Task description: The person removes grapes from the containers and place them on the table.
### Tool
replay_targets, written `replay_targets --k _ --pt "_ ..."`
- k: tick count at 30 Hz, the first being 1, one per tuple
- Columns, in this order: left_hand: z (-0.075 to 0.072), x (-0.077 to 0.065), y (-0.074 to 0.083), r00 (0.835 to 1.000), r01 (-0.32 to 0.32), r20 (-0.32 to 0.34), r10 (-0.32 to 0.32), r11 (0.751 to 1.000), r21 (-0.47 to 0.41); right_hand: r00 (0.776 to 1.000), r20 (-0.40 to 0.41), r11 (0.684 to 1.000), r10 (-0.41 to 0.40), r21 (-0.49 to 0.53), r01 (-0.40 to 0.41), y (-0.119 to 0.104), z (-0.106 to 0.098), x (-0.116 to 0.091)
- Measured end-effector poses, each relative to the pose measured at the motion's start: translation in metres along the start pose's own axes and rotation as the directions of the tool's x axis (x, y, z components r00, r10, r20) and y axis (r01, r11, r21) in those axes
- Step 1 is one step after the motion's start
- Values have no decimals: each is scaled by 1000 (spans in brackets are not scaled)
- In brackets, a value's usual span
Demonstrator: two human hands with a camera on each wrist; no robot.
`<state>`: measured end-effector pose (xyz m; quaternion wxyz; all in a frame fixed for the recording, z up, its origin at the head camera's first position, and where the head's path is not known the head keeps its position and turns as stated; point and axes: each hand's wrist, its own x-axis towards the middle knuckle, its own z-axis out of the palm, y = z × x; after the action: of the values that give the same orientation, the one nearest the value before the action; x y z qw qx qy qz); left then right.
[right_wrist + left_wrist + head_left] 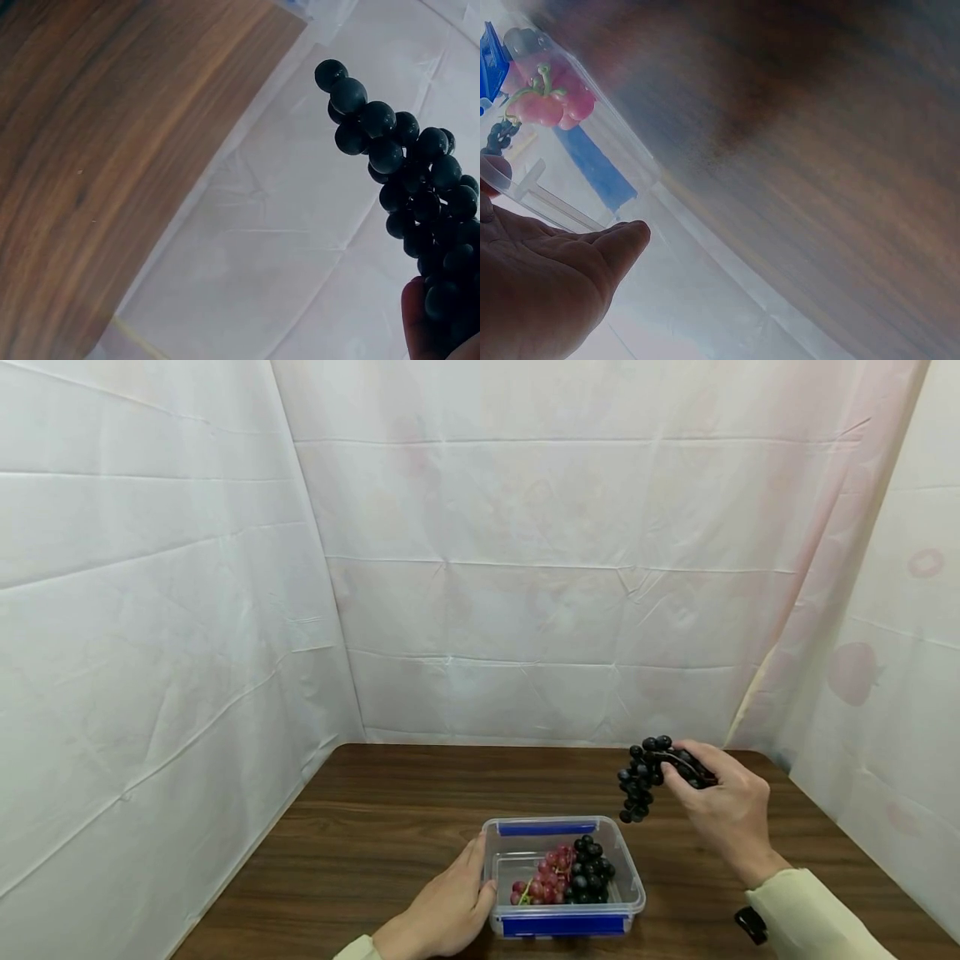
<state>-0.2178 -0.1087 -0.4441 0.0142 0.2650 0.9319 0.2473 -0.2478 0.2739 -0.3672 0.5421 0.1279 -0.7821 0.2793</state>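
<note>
Right hand is clamped on a dark grape bunch, thumb and fingers pinching it where the stem shows, with one end of the bunch drooping free above the table. Seen from the head view, that bunch hangs at about half past one from the clear box, apart from it. Left hand lies at nine o'clock of the box, fingers extended and together along the outer wall, thumb near the eight o'clock corner. Inside, red grapes lie toward six o'clock and black grapes toward four, side by side, while bare floor shows toward ten. Good handling here, as a judgement, rests on a light pinch near the stem — squeezing the grapes could bruise them or work some loose. Wrist turns should be slow, since the drooping end would probably swing and could catch the rim if brought close. Palm pressure at nine o'clock should be just enough to steady the box — too much might slide it toward three. Any lowering of the bunch would best be gentle, loose end first, clear of the far blue latch at twelve o'clock, with the pinch easing only once the weight is supported.
</note>
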Motion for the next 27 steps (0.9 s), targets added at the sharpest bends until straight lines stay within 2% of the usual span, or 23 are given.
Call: replay_targets --k 8,16,22,27 --pt "0 0 0 1000 2 -1 -2 1000 2 998 45 998 54 -45 -52 10 4 -11" --pt "0 -1 0 1000 -7 -2 7 1000 1 981 119 986 153 -86 -143 19 5 -25" --pt "0 -1 0 1000 -5 3 5 1000 -2 954 196 969 226 -149 -199 30 4 -37" --pt "0 -1 0 1000 -9 -2 9 1000 2 918 257 945 302 -209 -252 41 2 -46"
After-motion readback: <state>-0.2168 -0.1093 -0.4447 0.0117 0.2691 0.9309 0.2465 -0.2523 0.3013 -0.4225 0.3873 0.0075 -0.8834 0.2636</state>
